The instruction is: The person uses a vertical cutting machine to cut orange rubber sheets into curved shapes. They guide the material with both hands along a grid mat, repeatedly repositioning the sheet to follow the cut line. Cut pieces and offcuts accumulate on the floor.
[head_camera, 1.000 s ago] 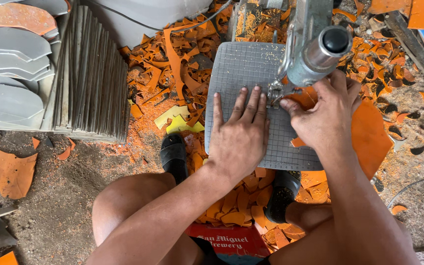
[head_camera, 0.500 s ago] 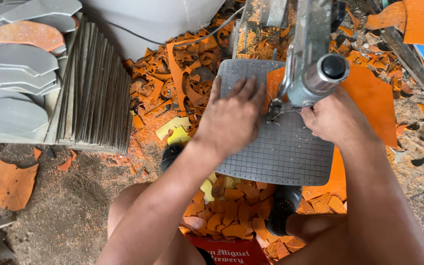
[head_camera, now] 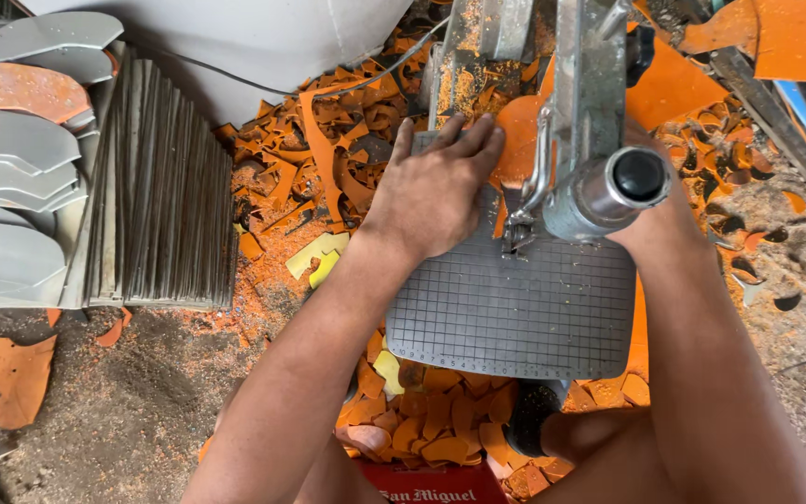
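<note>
A grey gridded sheet [head_camera: 515, 308] lies flat on the table of a metal cutting machine [head_camera: 590, 112], over an orange sheet [head_camera: 669, 89]. My left hand [head_camera: 436, 191] presses palm-down on the sheet's far left corner, fingers reaching its far edge beside the blade [head_camera: 518, 229]. My right hand [head_camera: 653, 224] is on the right side of the sheet, mostly hidden behind the machine's round steel cylinder [head_camera: 622, 187]; its fingers cannot be seen.
A stack of grey sheets on edge [head_camera: 160, 187] and grey sole-shaped cutouts [head_camera: 11, 149] stand at the left. Orange offcuts [head_camera: 328, 159] and sawdust litter the ground. A red crate [head_camera: 431, 485] of orange pieces sits between my legs.
The grey sheet has slid away from me under the blade. My left hand moved with it to its far edge, and my right hand went behind the steel cylinder.
</note>
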Tool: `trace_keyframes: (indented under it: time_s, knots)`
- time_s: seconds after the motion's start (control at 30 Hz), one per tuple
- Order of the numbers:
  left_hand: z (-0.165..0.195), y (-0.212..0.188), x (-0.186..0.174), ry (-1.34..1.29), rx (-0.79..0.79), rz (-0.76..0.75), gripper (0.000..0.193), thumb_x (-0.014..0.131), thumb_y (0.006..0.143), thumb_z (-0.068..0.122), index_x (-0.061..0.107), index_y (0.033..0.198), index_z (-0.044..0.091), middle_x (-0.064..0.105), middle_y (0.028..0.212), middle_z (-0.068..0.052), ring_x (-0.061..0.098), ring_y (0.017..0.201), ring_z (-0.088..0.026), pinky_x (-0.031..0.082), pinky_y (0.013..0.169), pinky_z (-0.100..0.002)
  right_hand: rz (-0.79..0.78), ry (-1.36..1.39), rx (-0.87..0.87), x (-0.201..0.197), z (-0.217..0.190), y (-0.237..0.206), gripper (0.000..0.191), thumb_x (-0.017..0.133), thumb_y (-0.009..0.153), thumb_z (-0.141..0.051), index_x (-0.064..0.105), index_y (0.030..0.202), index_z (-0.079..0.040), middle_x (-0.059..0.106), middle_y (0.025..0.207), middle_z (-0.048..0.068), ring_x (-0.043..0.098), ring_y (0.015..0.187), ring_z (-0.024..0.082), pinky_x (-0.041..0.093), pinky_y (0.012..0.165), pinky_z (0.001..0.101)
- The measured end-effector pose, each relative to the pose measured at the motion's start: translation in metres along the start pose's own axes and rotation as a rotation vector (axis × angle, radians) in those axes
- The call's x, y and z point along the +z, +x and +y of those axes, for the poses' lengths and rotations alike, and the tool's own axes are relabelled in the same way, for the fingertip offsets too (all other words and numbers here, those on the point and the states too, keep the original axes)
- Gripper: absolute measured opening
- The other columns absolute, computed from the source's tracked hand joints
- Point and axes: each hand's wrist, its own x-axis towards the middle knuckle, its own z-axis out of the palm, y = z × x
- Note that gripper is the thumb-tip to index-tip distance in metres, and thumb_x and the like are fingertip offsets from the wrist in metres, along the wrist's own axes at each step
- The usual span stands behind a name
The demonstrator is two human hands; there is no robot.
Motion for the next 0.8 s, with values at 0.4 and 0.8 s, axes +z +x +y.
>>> trace_keyframes:
  time_s: [0.4,0.8]
  knots:
    - [0.012,-0.027,-0.021,0.274,-0.112,0.024,0.056,0.057,0.085,0.012,0.054,0.141,0.002,0.047,0.152,-0.018,0.047,0.138,-0.035,0.034,0.111,-0.065,0.234,-1.651,0.106,-0.024,-0.077,-0.077,0.024,0.057,0.109,-0.009,0.072,0.128,-0.008,0.073,0.108,0.018,0.070,0.088,0.030,0.055,0.076,0.0424]
    - [-0.001,-0.096,-0.065,-0.030,-0.161,-0.176,0.049,0.058,0.096,0.030,0.056,0.140,0.009,0.046,0.147,-0.020,0.036,0.147,-0.036,0.023,0.118,-0.067,-0.287,-1.337,-0.244,0.100,0.000,-0.125,0.040,0.064,0.086,-0.005,0.070,0.126,-0.006,0.062,0.138,0.008,0.075,0.095,0.017,0.062,0.076,0.0324]
